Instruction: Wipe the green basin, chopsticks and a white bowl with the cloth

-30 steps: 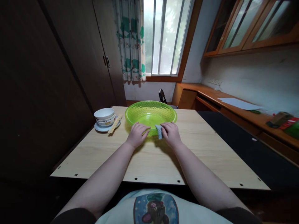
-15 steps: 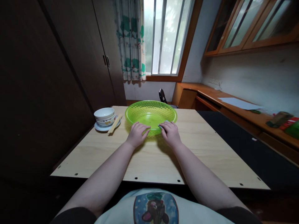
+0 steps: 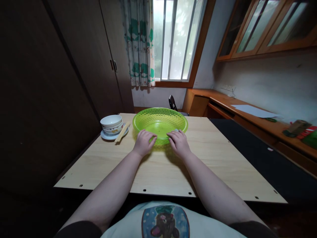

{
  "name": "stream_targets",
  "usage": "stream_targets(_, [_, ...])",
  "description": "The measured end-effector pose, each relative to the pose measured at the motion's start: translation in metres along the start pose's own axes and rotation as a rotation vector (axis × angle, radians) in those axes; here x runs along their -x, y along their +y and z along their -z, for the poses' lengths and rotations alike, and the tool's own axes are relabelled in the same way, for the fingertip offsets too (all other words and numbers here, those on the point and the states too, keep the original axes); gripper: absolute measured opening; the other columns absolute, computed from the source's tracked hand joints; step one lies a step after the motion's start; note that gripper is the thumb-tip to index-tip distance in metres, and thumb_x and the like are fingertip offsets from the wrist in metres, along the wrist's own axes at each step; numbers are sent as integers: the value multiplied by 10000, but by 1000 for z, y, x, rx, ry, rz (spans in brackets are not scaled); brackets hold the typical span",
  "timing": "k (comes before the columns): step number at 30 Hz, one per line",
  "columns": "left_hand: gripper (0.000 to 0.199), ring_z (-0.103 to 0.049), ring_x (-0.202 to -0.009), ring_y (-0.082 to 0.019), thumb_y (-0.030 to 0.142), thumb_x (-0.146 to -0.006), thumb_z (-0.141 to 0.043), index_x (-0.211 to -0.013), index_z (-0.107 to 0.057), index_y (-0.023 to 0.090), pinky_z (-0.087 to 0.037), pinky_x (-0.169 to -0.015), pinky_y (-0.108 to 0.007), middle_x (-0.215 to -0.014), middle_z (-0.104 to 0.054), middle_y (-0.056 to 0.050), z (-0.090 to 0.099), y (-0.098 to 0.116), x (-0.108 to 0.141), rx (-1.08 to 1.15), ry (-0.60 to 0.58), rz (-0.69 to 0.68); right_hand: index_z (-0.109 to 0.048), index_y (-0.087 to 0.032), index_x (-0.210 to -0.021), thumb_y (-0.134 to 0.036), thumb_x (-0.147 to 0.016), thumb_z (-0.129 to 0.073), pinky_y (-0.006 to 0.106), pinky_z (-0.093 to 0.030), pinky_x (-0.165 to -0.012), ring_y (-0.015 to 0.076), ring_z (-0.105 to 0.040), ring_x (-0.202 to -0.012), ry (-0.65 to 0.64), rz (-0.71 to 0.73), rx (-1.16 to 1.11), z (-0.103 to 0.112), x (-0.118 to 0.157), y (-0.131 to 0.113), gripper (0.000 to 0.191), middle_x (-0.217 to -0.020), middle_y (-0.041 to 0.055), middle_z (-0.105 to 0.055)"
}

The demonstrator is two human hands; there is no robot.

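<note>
A large translucent green basin stands on the light wooden table. At its near rim, left of the middle, my left hand has its fingers over the edge and the thumb in front, gripping the rim. My right hand is at the near rim on the right, fingers inside and thumb towards the rim's outer side. A small pale bluish thing shows just behind the right fingers; what it is cannot be made out.
Stacked white bowls sit on a plate at the table's left, with wooden chopsticks leaning across its edge. A black chair is behind the table. Papers lie on the brown desk at the right.
Both hands have shifted slightly along the near rim, the right one a little to the left. The basin and the bowls have stayed in place.
</note>
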State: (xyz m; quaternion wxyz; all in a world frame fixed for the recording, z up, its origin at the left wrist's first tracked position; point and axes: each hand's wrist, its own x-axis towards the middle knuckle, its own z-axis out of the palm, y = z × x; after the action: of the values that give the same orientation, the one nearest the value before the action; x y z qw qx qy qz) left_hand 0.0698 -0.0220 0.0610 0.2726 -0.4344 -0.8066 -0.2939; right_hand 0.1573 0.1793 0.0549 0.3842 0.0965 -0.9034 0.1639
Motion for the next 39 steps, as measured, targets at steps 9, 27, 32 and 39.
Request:
stream_targets(9, [226, -604, -867, -198, 361, -893, -487, -855, -662, 223, -377, -1000, -419, -855, -701, -38, -1, -6, 0, -9, 14, 8, -674, -215, -978, -234, -911, -425, 472, -315, -1045, 231, -596, -1046, 104, -118, 10, 3, 0, 17, 258, -1014, 68, -707])
stream_targets(27, [240, -612, -939, -190, 321, -916, -461, -978, -677, 236, -332, -1064, -470, -957, -718, -39, 1, 4, 0, -1, -9, -57, -658, -216, -1033, -279, -914, -463, 456, -317, -1058, 218, -595, -1043, 36, -6, -23, 2, 1, 6, 237, -1060, 66, -694])
stream_targets(32, [234, -609, -904, -196, 349, -906, -480, -925, -687, 240, -363, -1029, -460, -907, -718, -40, 1, 2, 0, 0, -32, -47, -669, -224, -1011, -246, -904, -453, 467, -325, -1047, 229, -594, -1046, 67, -63, -14, 3, 0, 15, 241, -1040, 67, -700])
stream_targets(39, [246, -589, -836, -205, 338, -899, -475, -793, -663, 222, -371, -995, -440, -794, -693, -40, 4, -9, 1, -55, 47, 15, -670, -218, -1007, -245, -903, -451, 467, -328, -1046, 229, -596, -1044, 76, -69, -38, 3, 0, 13, 244, -1035, 68, -701])
